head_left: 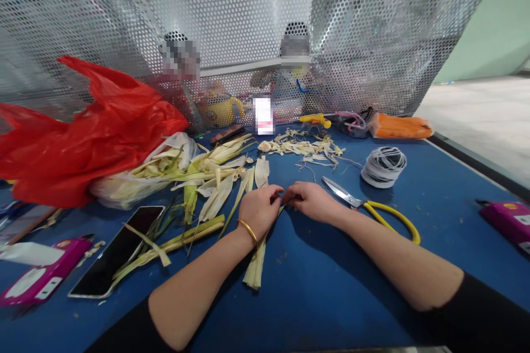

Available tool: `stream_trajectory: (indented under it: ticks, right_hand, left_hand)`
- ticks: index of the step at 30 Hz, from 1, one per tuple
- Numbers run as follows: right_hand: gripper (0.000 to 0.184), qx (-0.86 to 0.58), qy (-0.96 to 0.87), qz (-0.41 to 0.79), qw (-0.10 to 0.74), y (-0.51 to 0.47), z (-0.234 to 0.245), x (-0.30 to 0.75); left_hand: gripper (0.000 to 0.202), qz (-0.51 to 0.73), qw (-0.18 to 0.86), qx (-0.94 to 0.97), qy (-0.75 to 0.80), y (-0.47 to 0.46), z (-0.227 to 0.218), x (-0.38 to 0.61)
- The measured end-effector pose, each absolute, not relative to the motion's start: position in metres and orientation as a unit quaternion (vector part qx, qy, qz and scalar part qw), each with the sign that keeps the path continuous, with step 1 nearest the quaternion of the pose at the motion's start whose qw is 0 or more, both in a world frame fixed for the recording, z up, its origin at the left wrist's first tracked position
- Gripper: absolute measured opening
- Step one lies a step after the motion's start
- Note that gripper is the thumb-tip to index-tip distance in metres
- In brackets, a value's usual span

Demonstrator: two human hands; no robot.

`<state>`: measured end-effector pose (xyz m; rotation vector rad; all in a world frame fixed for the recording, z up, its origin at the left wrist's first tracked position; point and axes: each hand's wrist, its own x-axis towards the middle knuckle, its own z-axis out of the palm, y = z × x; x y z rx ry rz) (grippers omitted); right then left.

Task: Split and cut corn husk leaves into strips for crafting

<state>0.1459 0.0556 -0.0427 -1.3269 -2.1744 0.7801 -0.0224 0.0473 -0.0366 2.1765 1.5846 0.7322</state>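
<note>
My left hand [260, 208], with a gold bangle at its wrist, is closed around a strip of corn husk [255, 269]. One end of the strip hangs toward me under the wrist, and a paler part stands out beyond the fingers. Close beside it, my right hand [311, 201] has its fingertips pinched together near the left fingers. What it grips, if anything, is too small to make out. Scissors [375, 209] with yellow handles lie half open to the right of my right hand. A pile of loose corn husks [217, 182] lies left of my hands.
A red plastic bag [99, 132] and a clear bag of husks [124, 185] fill the left side. A phone [120, 248] lies before them. A ball of grey string [383, 167], husk scraps [304, 144], a yellow glue gun [315, 119] and an orange packet [401, 126] stand further back, before a perforated metal screen [240, 16].
</note>
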Motion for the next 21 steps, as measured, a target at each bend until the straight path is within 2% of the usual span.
stream_trajectory:
  ticks: [6,14,17,21]
  right_hand:
    - [0.023,-0.484,-0.791,0.288,0.239,0.0550,-0.0415,0.1464]
    - [0.020,-0.475,-0.777,0.326,0.254,0.0563,-0.0420,0.1471]
    - [0.020,-0.489,-0.749,0.354,0.273,0.0582,-0.0463,0.1471]
    - [0.022,-0.488,-0.722,0.397,0.289,0.0598,-0.0484,0.1463]
  left_hand:
    - [0.024,0.247,0.188,0.776,0.550,0.0515,-0.0367,-0.0282]
    - [0.021,0.187,0.042,0.827,0.528,0.0485,-0.0409,-0.0223]
    - [0.019,0.227,0.055,0.813,0.533,0.0491,-0.0419,-0.0244]
    - [0.014,0.295,0.122,0.803,0.503,0.0495,-0.0411,-0.0255]
